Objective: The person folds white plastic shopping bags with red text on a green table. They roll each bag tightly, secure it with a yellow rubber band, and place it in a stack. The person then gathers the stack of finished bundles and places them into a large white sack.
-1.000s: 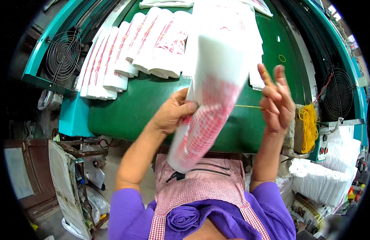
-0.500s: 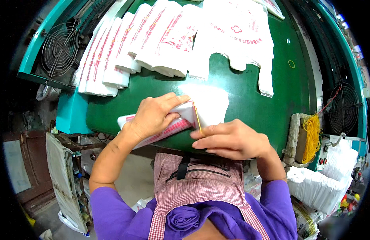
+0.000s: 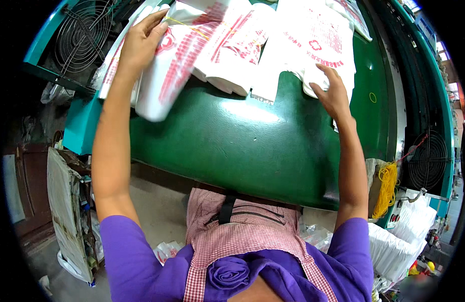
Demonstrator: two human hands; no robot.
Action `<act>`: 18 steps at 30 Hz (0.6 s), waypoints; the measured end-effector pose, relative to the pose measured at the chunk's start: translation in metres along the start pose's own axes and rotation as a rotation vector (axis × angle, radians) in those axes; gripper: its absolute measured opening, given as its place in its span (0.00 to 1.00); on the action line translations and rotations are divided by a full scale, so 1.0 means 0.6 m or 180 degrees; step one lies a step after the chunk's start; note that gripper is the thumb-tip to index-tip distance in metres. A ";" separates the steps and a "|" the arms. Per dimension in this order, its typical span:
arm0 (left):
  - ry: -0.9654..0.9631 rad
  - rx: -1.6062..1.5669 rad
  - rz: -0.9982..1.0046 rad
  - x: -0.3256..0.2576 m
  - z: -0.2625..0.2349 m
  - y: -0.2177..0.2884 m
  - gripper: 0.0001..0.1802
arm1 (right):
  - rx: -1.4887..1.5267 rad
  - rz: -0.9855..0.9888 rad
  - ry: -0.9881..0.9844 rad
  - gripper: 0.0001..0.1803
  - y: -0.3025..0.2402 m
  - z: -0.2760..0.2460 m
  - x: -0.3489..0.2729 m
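"Banded bag roll [image 3: 167, 75], left side of the green table [image 3: 232, 146]: what surrounds it?"

"Other printed rolls [image 3: 237, 63], partly covered by it; flat bags [image 3: 295, 35] lie farther right."

"Hands?"

"Left hand [image 3: 141, 43], outstretched, grasps it beside the yellow band [image 3: 184, 26]; right hand [image 3: 335, 94], empty, half-spread, is over the flat bags."

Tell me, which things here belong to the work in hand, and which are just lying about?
Seemingly in the work:
- banded roll, in the left hand
- flat bag stack, by the open right hand
- other rolls
- yellow bands

Seemingly just around:
- white bundles, lower right
- stained board, lower left
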State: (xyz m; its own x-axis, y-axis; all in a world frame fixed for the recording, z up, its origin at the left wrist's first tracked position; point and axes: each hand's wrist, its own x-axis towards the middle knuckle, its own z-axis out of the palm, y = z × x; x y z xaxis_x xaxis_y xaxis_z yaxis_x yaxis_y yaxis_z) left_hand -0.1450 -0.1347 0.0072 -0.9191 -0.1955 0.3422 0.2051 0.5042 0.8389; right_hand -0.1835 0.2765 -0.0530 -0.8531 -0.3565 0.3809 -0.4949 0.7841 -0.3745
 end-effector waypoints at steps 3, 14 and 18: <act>-0.0043 0.2706 0.0978 0.002 -0.018 -0.042 0.23 | -0.0270 0.0496 -0.0994 0.19 0.071 0.032 0.043; -0.3439 0.1613 0.1833 -0.312 0.133 0.089 0.44 | 0.1016 -0.0631 -0.2052 0.33 -0.072 -0.085 -0.244; -0.3425 0.2058 0.2387 -0.376 0.126 0.025 0.46 | 0.0767 -0.0152 -0.1359 0.47 -0.061 -0.160 -0.371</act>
State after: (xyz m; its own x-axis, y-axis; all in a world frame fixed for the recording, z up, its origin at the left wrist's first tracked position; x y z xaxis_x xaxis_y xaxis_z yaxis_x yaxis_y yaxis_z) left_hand 0.0400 -0.0195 -0.0896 -0.5288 0.8410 -0.1142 0.8218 0.5410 0.1786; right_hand 0.0402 0.3761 -0.0427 -0.7951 -0.6051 0.0408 -0.5163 0.6399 -0.5692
